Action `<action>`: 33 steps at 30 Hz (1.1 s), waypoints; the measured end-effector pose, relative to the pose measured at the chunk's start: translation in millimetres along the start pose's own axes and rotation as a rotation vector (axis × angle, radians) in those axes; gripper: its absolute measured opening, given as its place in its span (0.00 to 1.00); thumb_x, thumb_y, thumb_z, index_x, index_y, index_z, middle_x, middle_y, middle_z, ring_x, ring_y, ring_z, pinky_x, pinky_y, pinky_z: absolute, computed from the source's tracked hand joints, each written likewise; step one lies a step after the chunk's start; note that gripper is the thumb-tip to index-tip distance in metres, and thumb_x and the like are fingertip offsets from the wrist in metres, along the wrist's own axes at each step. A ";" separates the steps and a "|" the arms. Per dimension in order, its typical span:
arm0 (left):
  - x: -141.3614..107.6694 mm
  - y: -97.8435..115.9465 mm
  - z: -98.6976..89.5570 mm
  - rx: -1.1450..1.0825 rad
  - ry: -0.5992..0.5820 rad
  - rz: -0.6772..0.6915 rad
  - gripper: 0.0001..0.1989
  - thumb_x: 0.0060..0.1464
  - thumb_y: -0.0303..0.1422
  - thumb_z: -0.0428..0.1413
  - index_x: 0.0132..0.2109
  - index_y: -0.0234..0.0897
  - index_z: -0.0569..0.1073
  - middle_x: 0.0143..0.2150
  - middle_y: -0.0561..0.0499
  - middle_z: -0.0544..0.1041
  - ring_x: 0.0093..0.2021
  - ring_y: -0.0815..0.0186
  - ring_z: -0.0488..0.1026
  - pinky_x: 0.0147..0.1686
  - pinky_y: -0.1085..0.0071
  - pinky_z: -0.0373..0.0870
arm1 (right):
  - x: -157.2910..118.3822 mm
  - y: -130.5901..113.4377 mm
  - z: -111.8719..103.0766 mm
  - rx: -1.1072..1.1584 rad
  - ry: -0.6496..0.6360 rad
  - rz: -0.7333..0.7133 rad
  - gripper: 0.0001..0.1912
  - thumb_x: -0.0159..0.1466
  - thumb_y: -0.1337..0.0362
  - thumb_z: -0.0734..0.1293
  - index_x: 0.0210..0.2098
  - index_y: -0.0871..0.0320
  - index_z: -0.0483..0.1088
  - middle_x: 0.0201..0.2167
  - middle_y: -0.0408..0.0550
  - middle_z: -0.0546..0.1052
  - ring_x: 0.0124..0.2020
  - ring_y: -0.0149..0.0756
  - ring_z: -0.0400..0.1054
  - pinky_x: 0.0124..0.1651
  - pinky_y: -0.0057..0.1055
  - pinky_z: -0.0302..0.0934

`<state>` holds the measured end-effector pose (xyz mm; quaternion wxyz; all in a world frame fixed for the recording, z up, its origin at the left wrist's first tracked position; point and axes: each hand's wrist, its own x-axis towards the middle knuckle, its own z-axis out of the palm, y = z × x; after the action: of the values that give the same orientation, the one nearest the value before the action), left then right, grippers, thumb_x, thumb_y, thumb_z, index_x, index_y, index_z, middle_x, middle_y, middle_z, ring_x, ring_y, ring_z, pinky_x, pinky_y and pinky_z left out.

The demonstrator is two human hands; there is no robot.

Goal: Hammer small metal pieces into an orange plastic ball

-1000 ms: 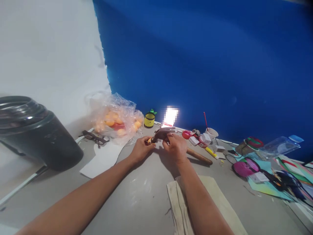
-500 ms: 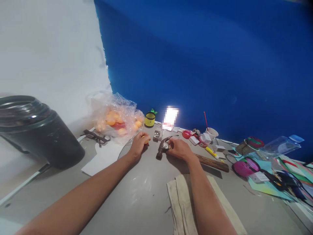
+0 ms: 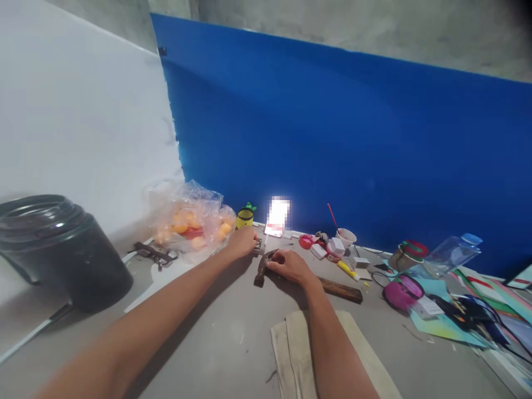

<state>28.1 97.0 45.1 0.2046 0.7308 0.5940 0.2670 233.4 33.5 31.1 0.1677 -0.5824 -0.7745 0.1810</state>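
Observation:
My right hand (image 3: 291, 267) is closed around the hammer just behind its dark metal head (image 3: 260, 272). The claw hammer's wooden handle (image 3: 341, 290) passes under my wrist and points right along the table. My left hand (image 3: 243, 243) is curled beside a small silvery box (image 3: 258, 247), its fingers reaching the box's near left side. My own hand covers part of that box, and what is inside the fingers is hidden. Just behind my left hand stands a yellow cup-shaped holder (image 3: 245, 219) with a green top.
A plastic bag of orange balls (image 3: 187, 221), black glasses (image 3: 154, 254) and a big dark bottle (image 3: 62, 260) are at left. A folded cloth (image 3: 291, 349) lies under my right forearm. A white cup (image 3: 346, 238), a pink round case (image 3: 402, 291) and a clear bottle (image 3: 453, 256) stand rightward.
My left hand has moved forward and right to the silvery box; the orange piece seen at its fingers is out of sight. My right hand stays on the hammer. The view has tipped up.

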 end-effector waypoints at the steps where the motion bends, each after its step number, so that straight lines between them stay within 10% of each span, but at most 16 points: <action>1: 6.3 1.6 2.3 0.019 -0.015 -0.005 0.10 0.38 0.22 0.61 0.17 0.39 0.71 0.22 0.45 0.75 0.35 0.50 0.78 0.40 0.62 0.67 | 0.8 0.7 0.6 0.020 0.005 0.012 0.14 0.66 0.52 0.71 0.37 0.56 0.81 0.33 0.44 0.81 0.33 0.34 0.71 0.34 0.28 0.52; 7: 25.3 1.7 12.1 0.123 -0.075 -0.004 0.18 0.32 0.21 0.63 0.14 0.40 0.61 0.19 0.46 0.71 0.35 0.47 0.78 0.40 0.60 0.67 | 4.7 1.1 4.7 -0.032 -0.005 0.062 0.17 0.68 0.48 0.70 0.38 0.55 0.82 0.37 0.48 0.83 0.38 0.38 0.73 0.35 0.30 0.50; 27: 32.3 -2.8 -6.9 -0.064 -0.098 0.072 0.05 0.33 0.27 0.58 0.16 0.40 0.71 0.18 0.52 0.71 0.24 0.64 0.67 0.28 0.69 0.55 | 2.9 -1.8 3.1 -0.025 -0.001 0.084 0.16 0.68 0.50 0.70 0.38 0.55 0.82 0.35 0.47 0.83 0.37 0.37 0.73 0.35 0.30 0.51; 33: 0.4 5.4 -15.5 -0.294 -0.105 0.009 0.07 0.41 0.36 0.60 0.25 0.37 0.79 0.22 0.50 0.75 0.25 0.64 0.69 0.26 0.70 0.58 | 6.2 4.7 6.5 -0.005 0.010 0.062 0.16 0.68 0.50 0.70 0.34 0.55 0.81 0.32 0.46 0.82 0.34 0.36 0.72 0.34 0.30 0.52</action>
<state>22.4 95.9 60.5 0.3391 0.7084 0.5337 0.3135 232.7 40.1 23.6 0.1643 -0.6075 -0.7556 0.1814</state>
